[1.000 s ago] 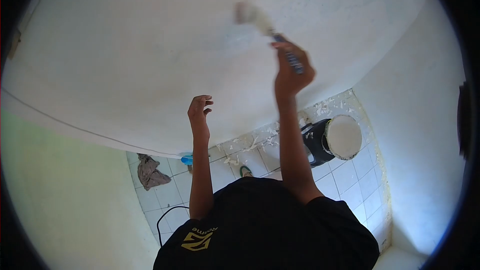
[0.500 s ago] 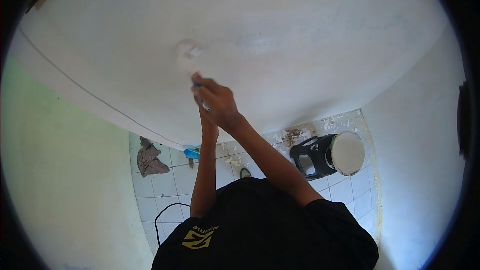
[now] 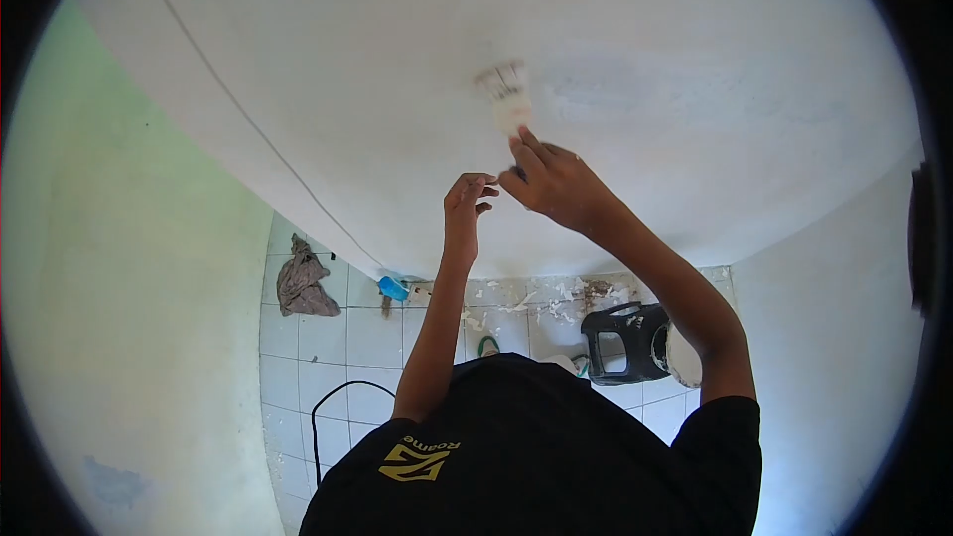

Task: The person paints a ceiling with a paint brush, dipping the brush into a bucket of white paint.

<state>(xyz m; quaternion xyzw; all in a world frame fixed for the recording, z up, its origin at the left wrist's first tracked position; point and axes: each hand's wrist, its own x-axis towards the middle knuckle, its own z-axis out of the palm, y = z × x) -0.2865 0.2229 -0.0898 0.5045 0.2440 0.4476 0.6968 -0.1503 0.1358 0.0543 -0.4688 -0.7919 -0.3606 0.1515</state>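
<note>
- Head view, grip: the right hand (image 3: pixel 556 184) is closed round the handle of the brush (image 3: pixel 504 94). The bristles lie on the white wall (image 3: pixel 695 60), at 11 o'clock from the hand.
- Head view, change: half a second ago the brush sat further towards 9 o'clock and has since swept towards 3 o'clock. Judgement: side-to-side coating strokes are under way on this patch.
- Head view, free hand: the left hand (image 3: pixel 467 201) is empty, with its fingers loosely curled. Hidden behind the right forearm before, it now shows just beside the right hand, at 9 o'clock.
- Head view, floor: the black stool (image 3: pixel 620 342) stands at 5 o'clock.
</note>
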